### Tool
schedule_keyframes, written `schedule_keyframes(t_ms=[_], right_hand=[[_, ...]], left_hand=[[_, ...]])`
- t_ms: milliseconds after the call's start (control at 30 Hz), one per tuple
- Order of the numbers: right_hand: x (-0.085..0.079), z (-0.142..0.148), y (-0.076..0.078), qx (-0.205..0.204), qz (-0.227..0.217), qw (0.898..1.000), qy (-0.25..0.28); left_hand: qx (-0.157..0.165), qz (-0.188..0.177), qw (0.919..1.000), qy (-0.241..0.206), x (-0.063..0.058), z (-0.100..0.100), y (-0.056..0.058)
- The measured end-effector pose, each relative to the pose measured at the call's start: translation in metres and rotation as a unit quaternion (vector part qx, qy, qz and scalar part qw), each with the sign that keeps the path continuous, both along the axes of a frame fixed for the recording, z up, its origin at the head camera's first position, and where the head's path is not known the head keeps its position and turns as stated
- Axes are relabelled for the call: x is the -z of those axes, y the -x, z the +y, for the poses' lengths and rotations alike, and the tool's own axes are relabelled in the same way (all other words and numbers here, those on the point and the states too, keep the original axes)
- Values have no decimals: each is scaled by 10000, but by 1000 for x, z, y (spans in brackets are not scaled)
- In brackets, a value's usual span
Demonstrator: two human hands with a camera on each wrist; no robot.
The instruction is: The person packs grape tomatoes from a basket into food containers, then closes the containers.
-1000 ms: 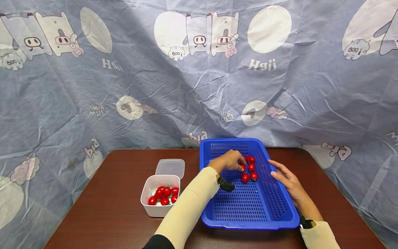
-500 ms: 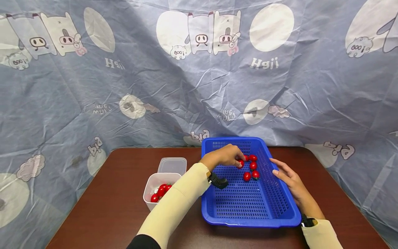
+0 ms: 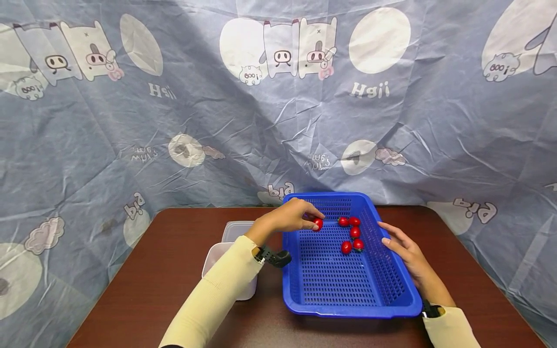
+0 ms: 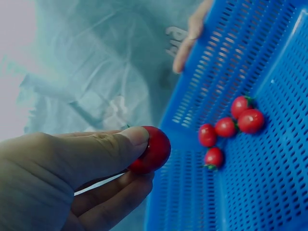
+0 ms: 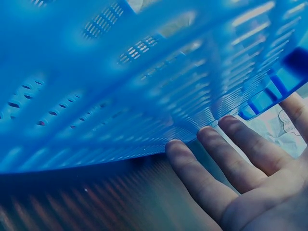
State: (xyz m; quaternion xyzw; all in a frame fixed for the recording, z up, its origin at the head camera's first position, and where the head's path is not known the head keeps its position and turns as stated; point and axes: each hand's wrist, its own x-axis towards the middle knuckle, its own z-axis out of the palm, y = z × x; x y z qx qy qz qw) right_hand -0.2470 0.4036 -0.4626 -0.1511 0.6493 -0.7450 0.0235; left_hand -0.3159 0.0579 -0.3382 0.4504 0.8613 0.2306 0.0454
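My left hand (image 3: 283, 218) pinches a cherry tomato (image 4: 156, 151) between thumb and fingers, above the left side of the blue plastic basket (image 3: 348, 311). Several more cherry tomatoes (image 3: 354, 232) lie toward the right on the basket's perforated floor. My right hand (image 3: 411, 261) rests against the basket's right side with fingers extended. Seen from the right wrist, straight fingertips (image 5: 180, 149) touch the outer wall from beneath. A white plastic container (image 3: 248, 290) stands left of the basket; the left forearm hides most of it and its inside.
Behind the container lies a translucent lid (image 3: 235, 231), partly covered by the left arm. Everything stands on a dark brown table (image 3: 143, 270). A grey-blue printed cloth (image 3: 243, 121) hangs behind the table's far edge.
My left hand has lifted a cherry tomato from the group and carried it left, toward the basket's left rim. Its forearm now covers the container's contents. The right hand has stayed in place.
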Motion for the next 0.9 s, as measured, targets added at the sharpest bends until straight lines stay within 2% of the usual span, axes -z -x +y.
schedule_keyframes(t_ms=[267,433,567,700,900], right_hand=[[2,1,-1,76,-33,9999,-108],[3,0,-2,205,-141,9995,-198],[3,0,-1,186,-51,9996,-208],[2,0,0,39,41,9999,-85],[1,-2,-1,157,-32,9998,-131]], left_hand=[[-33,219,9989,-410,-5,-48,-18],[-148,270,9970,-713,-4,-80,-30],[-275,289,9946,-955,-2,-104,-39],[-411,243,9933,-1057,2,-127,-49],[-734,56,9918,-1048,13,-153,-60]])
